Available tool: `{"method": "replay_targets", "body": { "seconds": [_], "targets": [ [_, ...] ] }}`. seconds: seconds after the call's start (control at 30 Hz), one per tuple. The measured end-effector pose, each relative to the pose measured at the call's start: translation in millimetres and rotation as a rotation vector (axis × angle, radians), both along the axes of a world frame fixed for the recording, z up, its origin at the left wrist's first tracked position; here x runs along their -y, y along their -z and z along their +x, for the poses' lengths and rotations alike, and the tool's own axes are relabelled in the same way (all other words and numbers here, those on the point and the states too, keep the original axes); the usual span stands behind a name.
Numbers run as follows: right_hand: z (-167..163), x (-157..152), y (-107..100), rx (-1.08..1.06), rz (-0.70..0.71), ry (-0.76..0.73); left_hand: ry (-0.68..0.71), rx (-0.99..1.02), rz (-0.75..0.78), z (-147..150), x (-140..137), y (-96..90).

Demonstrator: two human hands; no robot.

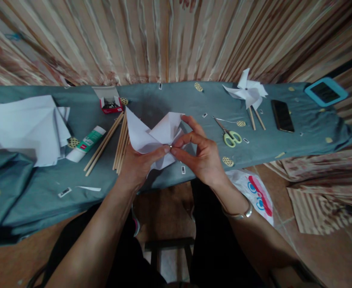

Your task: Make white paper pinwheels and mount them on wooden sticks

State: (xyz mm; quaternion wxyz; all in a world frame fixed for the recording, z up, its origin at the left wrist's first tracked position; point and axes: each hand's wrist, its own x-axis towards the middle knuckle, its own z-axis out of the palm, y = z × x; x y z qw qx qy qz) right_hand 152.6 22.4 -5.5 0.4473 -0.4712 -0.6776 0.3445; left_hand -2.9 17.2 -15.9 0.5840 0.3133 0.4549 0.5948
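A white paper pinwheel (142,134) with curled blades is held up over the near edge of the table. My left hand (138,164) grips it from the left, thumb pressed near the centre, its other fingers hidden behind the paper. My right hand (204,154) pinches a tiny shiny metal pin (171,147) at the middle of the pinwheel between thumb and forefinger. Just left of the paper lie wooden sticks (121,144). An opened red box (111,105) of small dark metal pieces stands behind them.
White paper sheets (22,128) and a glue stick (86,144) lie at the left. To the right are scissors (231,138), finished pinwheels (248,90) on sticks, a phone (282,116) and a blue-framed tablet (326,92). A plastic bag (254,192) rests below the table edge.
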Motion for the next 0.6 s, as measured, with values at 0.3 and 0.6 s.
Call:
{"method": "replay_targets", "body": {
  "seconds": [0.3,0.6],
  "targets": [
    [-1.1,3.3,-4.4,0.024,0.015,0.004,-0.017,0.057,-0.047,1.5,-1.3,-3.4],
    [11.4,-5.4,2.7,-0.219,-0.076,0.066,0.017,0.057,-0.079,-3.1,-3.6,-2.8]
  ]
}}
